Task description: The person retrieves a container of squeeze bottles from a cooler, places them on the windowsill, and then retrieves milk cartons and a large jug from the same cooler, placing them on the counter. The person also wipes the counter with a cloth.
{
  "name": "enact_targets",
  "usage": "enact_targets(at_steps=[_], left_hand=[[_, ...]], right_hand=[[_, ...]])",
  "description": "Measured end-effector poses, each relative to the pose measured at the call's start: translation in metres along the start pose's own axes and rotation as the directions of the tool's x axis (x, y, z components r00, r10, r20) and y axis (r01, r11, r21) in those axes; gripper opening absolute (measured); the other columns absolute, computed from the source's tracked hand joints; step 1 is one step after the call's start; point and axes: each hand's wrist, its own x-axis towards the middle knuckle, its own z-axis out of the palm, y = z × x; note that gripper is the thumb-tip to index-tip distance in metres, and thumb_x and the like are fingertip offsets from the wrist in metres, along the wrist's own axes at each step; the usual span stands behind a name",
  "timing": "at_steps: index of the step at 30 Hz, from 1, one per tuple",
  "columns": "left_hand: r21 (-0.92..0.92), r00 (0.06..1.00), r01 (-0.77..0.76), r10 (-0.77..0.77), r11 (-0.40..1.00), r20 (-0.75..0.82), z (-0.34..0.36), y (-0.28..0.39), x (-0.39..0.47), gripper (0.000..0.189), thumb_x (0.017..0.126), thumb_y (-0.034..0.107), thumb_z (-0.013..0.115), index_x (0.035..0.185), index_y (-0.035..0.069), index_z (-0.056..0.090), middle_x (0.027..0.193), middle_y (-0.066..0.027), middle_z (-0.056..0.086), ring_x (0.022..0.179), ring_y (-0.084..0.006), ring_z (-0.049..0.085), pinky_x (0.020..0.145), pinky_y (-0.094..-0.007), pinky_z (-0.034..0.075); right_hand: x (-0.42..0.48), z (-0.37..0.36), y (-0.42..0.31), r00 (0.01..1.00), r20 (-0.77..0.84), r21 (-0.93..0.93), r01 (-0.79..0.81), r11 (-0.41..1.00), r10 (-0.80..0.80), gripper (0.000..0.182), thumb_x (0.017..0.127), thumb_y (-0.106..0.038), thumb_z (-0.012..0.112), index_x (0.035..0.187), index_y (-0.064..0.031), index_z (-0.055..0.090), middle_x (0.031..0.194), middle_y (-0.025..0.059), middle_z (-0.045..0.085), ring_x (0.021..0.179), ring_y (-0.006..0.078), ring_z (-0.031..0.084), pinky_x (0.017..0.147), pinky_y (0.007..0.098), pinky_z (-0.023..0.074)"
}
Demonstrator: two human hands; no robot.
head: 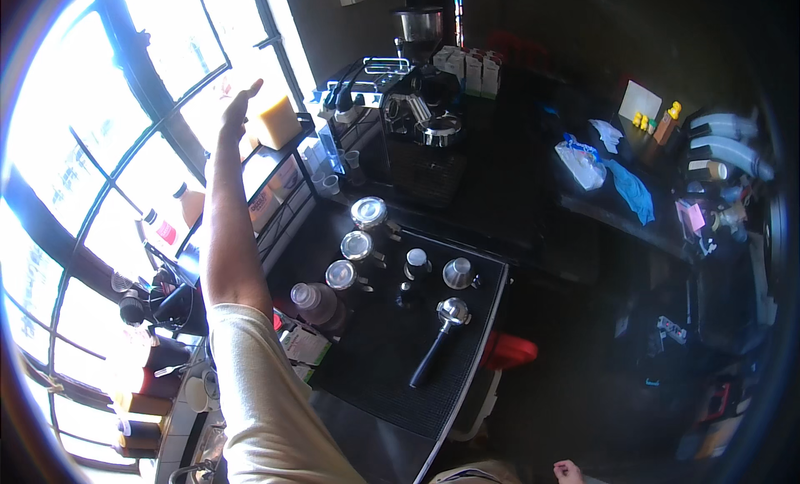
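Note:
My left hand (235, 112) is stretched far out over a window-side shelf (296, 140), its thumb pointing up. Right beside it stands a yellowish, box-shaped container (278, 122); strong window glare hides my fingertips and any contact. At the bottom edge only part of my right hand (567, 471) shows, low beside my body. Before me a portafilter with a black handle (429, 357) lies on a black rubber mat (375, 365). Near it stand a small metal pitcher (459, 273), a tamper (405, 294) and a white-topped tool (417, 262).
Three lidded metal containers (357, 245) line the mat beside a clear plastic bottle (317, 304). Behind are an espresso machine (400, 96) and several cartons (472, 71). Plastic cups (330, 184) stand below the shelf. A blue cloth (630, 190) lies on the right counter; a red seat (509, 351) is beside my counter.

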Motion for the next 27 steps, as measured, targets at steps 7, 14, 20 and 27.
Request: enact_targets(at_steps=[7, 14, 20, 27], left_hand=[[0.172, 0.984, 0.106, -0.128, 0.979, 0.122, 0.000, -0.001, -0.019, 0.097, 0.084, 0.062, 0.076, 0.153, 0.003, 0.042, 0.151, -0.0213, 0.047, 0.141, -0.0345, 0.045, 0.116, -0.0484, 0.039], [0.452, 1.000, -0.017, 0.017, 0.892, 0.003, -0.039, 0.018, -0.056, 0.116, 0.080, 0.058, 0.081, 0.161, 0.002, 0.022, 0.144, -0.0250, 0.052, 0.131, -0.0345, 0.055, 0.113, -0.0466, 0.043], [0.582, 0.978, -0.029, -0.096, 0.813, 0.183, -0.039, 0.031, -0.104, 0.101, 0.077, 0.064, 0.080, 0.143, -0.005, 0.047, 0.135, -0.0249, 0.058, 0.124, -0.0354, 0.060, 0.107, -0.0447, 0.048], [0.707, 0.985, 0.005, -0.125, 0.707, 0.119, -0.011, -0.010, -0.113, 0.110, 0.080, 0.053, 0.085, 0.155, -0.004, 0.029, 0.142, -0.0275, 0.055, 0.131, -0.0379, 0.055, 0.110, -0.0426, 0.045]], right_hand=[[0.025, -0.015, -0.028, 0.989, -0.036, -0.127, -0.144, 0.981, 0.141, 0.021, 0.096, -0.022, 0.070, 0.111, -0.0077, 0.072, 0.096, 0.0098, 0.076, 0.086, 0.0198, 0.072, 0.080, 0.0352, 0.0581], [0.073, -0.037, -0.057, 0.994, 0.074, -0.190, -0.061, 0.980, 0.077, 0.023, 0.098, -0.022, 0.068, 0.116, -0.0075, 0.071, 0.104, 0.0098, 0.076, 0.092, 0.0205, 0.072, 0.085, 0.0356, 0.0578], [0.111, -0.038, -0.071, 0.992, 0.120, -0.150, 0.044, 0.988, -0.026, 0.024, 0.098, -0.023, 0.068, 0.117, -0.0080, 0.070, 0.108, 0.0124, 0.075, 0.096, 0.0234, 0.072, 0.087, 0.0374, 0.0576], [0.127, -0.033, -0.047, 0.987, 0.157, -0.082, 0.051, 0.995, -0.038, 0.023, 0.096, -0.025, 0.069, 0.113, -0.0093, 0.072, 0.103, 0.0115, 0.075, 0.096, 0.0242, 0.072, 0.087, 0.0386, 0.0573]])
